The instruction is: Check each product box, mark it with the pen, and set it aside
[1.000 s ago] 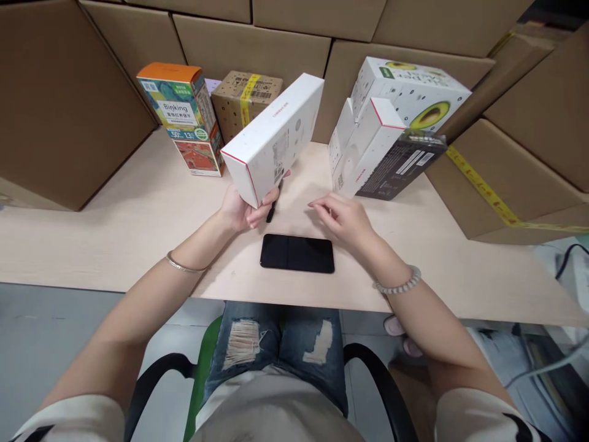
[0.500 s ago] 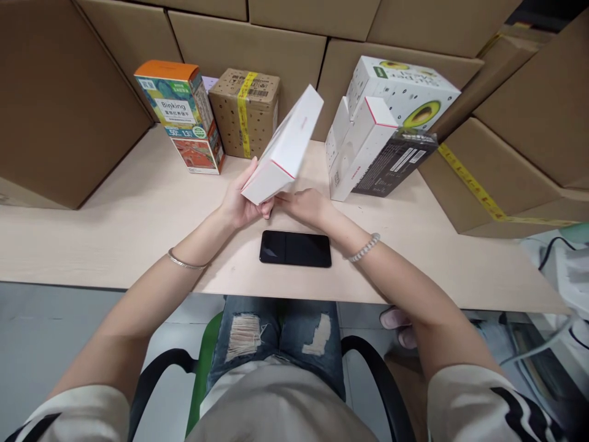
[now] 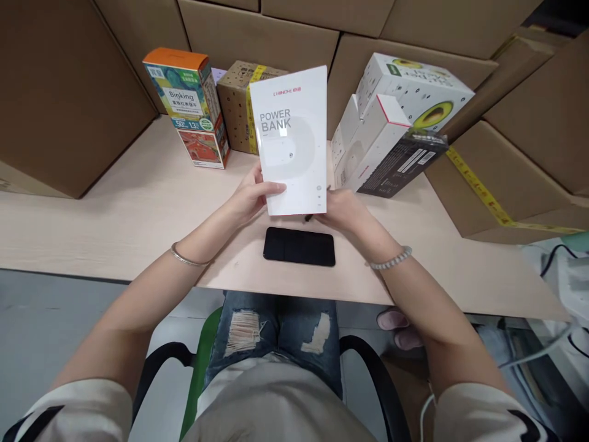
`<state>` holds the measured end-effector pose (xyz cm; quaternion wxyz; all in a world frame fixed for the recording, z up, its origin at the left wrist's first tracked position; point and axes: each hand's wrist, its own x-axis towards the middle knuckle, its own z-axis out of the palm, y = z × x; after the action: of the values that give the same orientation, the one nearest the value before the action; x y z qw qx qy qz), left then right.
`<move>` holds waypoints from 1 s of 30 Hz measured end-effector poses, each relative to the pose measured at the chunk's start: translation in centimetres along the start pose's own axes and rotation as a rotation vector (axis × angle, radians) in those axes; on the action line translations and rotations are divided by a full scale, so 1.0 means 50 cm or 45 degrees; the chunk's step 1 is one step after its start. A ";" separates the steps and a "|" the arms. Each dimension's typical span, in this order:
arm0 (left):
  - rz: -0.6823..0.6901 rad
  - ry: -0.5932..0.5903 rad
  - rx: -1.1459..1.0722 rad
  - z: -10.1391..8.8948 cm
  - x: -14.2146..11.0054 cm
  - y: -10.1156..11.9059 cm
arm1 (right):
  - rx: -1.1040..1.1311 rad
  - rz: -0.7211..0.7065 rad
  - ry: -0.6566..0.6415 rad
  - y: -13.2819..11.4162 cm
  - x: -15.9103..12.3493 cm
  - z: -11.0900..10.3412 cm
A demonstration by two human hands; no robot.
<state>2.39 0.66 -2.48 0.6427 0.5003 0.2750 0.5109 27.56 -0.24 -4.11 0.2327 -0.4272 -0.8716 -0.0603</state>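
My left hand (image 3: 253,195) grips a white power bank box (image 3: 299,147) by its lower left side, thumb flat on the printed front. The box is held up, its "POWER BANK" face turned toward me. Behind its lower right corner is my right hand (image 3: 343,209), closed, fingers partly hidden by the box. A thin dark pen-like object (image 3: 308,217) pokes out at those fingers; most of it is covered. On the table just below the hands lies a black smartphone (image 3: 299,247), screen up.
An orange-topped Binking box (image 3: 186,110) and a brown carton with yellow tape (image 3: 234,116) stand at back left. At back right are a white avocado-print box (image 3: 414,92), another white box (image 3: 372,144) and a dark box (image 3: 402,162). Large cartons (image 3: 510,178) border the table (image 3: 115,227).
The power bank box has turned from edge-on and tilted to facing me, printed front showing. My left thumb now lies on its front. My right hand has shifted slightly right.
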 end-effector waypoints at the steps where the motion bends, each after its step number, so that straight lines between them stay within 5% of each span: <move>1: 0.031 0.000 0.015 -0.003 0.001 -0.001 | -0.018 -0.025 0.003 0.007 -0.014 -0.014; 6: 0.172 0.059 0.105 -0.021 0.010 -0.006 | -0.074 -0.004 0.467 0.033 -0.066 -0.051; 9: 0.198 0.082 0.177 -0.030 0.016 -0.012 | 0.137 0.055 0.766 0.033 -0.074 -0.053; 16: 0.175 0.006 0.334 -0.011 0.000 -0.026 | 0.547 0.185 1.063 -0.025 -0.053 -0.063; 22: 0.120 -0.091 0.322 0.009 -0.017 -0.048 | 0.626 0.057 0.850 -0.070 -0.044 -0.067; 25: 0.098 -0.126 0.299 0.019 -0.022 -0.057 | 0.584 -0.101 0.945 -0.078 -0.038 -0.054; 30: 0.142 -0.225 0.378 0.030 -0.025 -0.057 | 0.639 0.030 0.895 -0.093 -0.040 -0.032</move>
<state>4.38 -0.97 -4.80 0.5542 0.6471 0.2617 0.4534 25.59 -5.07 -3.17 0.6128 -0.3206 -0.7221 0.0144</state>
